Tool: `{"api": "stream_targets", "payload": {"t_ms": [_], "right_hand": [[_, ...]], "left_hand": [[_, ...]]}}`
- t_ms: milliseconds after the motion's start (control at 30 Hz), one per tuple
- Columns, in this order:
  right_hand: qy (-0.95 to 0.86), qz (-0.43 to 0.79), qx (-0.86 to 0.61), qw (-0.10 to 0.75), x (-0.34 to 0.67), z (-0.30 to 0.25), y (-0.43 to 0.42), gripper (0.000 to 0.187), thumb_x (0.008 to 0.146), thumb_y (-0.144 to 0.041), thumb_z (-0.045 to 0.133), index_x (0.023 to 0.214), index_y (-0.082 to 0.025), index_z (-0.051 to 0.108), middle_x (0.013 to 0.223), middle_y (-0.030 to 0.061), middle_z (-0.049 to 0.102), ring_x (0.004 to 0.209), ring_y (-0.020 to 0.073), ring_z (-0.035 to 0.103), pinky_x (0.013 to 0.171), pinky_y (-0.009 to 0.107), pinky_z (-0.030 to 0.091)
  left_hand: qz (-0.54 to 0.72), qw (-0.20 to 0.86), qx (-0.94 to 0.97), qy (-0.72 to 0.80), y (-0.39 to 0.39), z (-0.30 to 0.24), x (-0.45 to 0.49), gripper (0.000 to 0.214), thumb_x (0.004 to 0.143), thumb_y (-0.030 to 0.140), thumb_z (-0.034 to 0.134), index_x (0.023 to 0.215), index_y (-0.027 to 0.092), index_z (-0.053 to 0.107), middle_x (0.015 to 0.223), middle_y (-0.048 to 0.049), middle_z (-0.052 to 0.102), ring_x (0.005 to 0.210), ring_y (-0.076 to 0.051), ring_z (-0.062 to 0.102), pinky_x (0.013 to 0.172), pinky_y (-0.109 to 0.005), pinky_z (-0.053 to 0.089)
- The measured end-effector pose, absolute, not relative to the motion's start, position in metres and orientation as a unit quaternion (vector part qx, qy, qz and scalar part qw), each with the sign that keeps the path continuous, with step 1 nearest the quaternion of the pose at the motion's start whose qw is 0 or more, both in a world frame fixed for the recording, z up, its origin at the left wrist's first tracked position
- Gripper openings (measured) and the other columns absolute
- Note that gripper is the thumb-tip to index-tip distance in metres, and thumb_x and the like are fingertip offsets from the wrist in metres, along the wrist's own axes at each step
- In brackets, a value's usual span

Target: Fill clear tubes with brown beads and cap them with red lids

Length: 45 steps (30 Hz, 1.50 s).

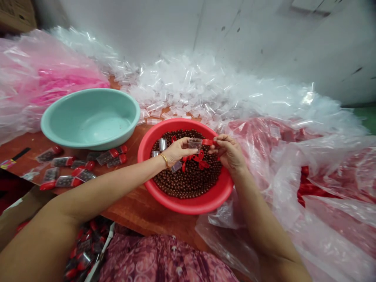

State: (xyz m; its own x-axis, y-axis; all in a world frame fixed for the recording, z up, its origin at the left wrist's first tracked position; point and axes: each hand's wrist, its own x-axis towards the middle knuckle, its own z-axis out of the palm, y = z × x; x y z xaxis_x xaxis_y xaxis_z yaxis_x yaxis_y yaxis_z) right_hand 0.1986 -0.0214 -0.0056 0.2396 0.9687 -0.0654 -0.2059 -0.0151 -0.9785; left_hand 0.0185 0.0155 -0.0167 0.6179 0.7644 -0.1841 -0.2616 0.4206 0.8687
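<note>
My left hand (178, 152) grips a small clear plastic cup (195, 144) above the red basin (188, 208). Pinched in the fingers of my right hand (229, 150) is a red plastic cap (208, 142), close against the cup's right end. Both hands are over the brown balls (182, 184) that fill the basin. Several loose red caps (201, 160) lie on the balls, partly hidden behind my hands. Clear cups (162, 144) rest at the left inside the basin, and another cup (176, 166) sits just below my left hand.
A pale green basin (91, 143) stands left on the brown table (141, 207). Filled red-capped containers (67, 181) lie in front of it. Clear cups (182, 82) are heaped along the wall. Plastic bags (264, 156) crowd the right; a box of filled containers (85, 258) is below.
</note>
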Motion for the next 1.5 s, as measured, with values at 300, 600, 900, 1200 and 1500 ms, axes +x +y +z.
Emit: {"api": "stream_targets", "payload": {"t_ms": [300,600,900,1200,1500], "right_hand": [[-0.644,0.307,-0.604,0.356,0.180,-0.001,-0.046,0.031,0.076,-0.029,0.048,0.101,-0.019,0.062,0.090,0.0053,0.070,0.077,0.0174,0.065,0.074,0.033,0.052],[-0.629,0.226,-0.685,0.289,0.189,-0.009,-0.052,0.023,0.079,-0.029,0.044,0.093,-0.018,0.059,0.077,0.0051,0.064,0.062,0.0156,0.055,0.061,0.029,0.043],[-0.346,0.565,-0.574,0.482,0.180,0.000,-0.053,0.026,0.059,-0.035,0.062,0.078,-0.018,0.056,0.056,-0.0087,0.046,0.043,0.0046,0.035,0.040,0.019,0.035],[-0.342,0.562,-0.560,0.503,0.180,-0.008,-0.051,0.026,0.057,-0.031,0.071,0.075,-0.019,0.056,0.047,-0.0116,0.040,0.037,0.0026,0.029,0.035,0.017,0.035],[-0.334,0.555,-0.554,0.524,0.177,-0.005,-0.053,0.031,0.065,-0.043,0.063,0.083,-0.018,0.061,0.051,-0.0095,0.040,0.039,0.0039,0.028,0.035,0.019,0.032]], "left_hand": [[0.301,0.792,0.439,0.299,0.013,-0.015,0.017,0.036,0.065,0.017,0.078,0.096,0.013,0.060,0.095,-0.0040,0.067,0.079,-0.009,0.062,0.077,-0.025,0.049],[0.260,0.787,0.427,0.362,0.015,-0.008,0.009,0.024,0.081,0.027,0.066,0.096,0.015,0.051,0.095,-0.0059,0.069,0.061,-0.009,0.066,0.057,-0.019,0.048],[0.247,0.826,0.412,0.294,0.014,-0.003,0.005,0.016,0.083,0.018,0.061,0.095,0.014,0.052,0.085,-0.0047,0.071,0.057,-0.010,0.066,0.059,-0.022,0.051],[0.236,0.822,0.432,0.287,0.010,-0.004,0.004,0.018,0.082,0.020,0.063,0.096,0.014,0.052,0.080,-0.0035,0.069,0.060,-0.010,0.066,0.058,-0.020,0.050],[0.278,0.772,0.500,0.275,0.009,-0.003,0.007,0.022,0.075,0.009,0.065,0.093,0.013,0.052,0.077,0.0001,0.066,0.064,-0.007,0.062,0.065,-0.021,0.048]]}}
